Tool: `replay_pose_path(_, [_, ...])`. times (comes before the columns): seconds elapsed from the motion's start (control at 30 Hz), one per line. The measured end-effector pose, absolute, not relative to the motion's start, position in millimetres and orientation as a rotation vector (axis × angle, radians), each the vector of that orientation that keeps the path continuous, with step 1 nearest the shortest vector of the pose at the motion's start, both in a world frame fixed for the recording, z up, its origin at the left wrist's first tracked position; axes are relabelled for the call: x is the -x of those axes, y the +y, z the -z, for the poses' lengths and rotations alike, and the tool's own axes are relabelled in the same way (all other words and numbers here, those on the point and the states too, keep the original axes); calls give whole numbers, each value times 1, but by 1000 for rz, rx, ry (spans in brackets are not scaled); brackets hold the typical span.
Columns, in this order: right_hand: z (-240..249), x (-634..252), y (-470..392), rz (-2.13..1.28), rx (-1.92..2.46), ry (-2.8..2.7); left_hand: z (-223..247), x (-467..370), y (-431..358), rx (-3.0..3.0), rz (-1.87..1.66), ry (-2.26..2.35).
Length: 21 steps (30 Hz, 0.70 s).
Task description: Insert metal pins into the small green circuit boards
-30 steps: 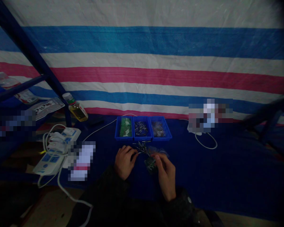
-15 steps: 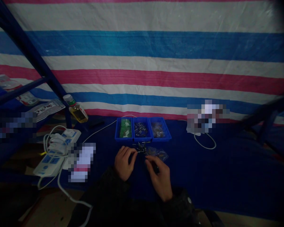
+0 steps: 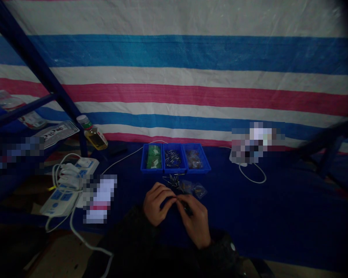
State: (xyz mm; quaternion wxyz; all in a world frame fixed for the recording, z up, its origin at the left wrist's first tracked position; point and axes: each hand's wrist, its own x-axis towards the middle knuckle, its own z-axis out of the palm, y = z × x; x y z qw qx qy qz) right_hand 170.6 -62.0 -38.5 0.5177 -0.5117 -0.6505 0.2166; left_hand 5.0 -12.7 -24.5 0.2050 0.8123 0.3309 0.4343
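The left hand [image 3: 159, 204] and right hand [image 3: 195, 220] meet at their fingertips, what they pinch too small to tell, with a dark packet [image 3: 187, 208] half hidden in the right hand's curl. Slack fingers could let the packet slip, and a careless knuckle could scatter the loose metal pins [image 3: 173, 180] just beyond, left of the clear bags [image 3: 200, 190].
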Motion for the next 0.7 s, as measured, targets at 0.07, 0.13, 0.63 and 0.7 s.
replay_pose_path(0.07, [37,-171,-63,-511,1246,-1506,23,-4,-12,-2229,-1199,933])
replay_pose_path(0.13, [37,-171,-64,-520,1259,-1470,23,-4,-11,-2215,-1163,927])
replay_pose_path(0.63, [32,-172,-63,-606,1209,-1484,25,-5,-9,-2178,-1090,845])
replay_pose_path(0.7, [34,-172,-63,-619,1234,-1497,27,-6,-9,-2189,-1070,811])
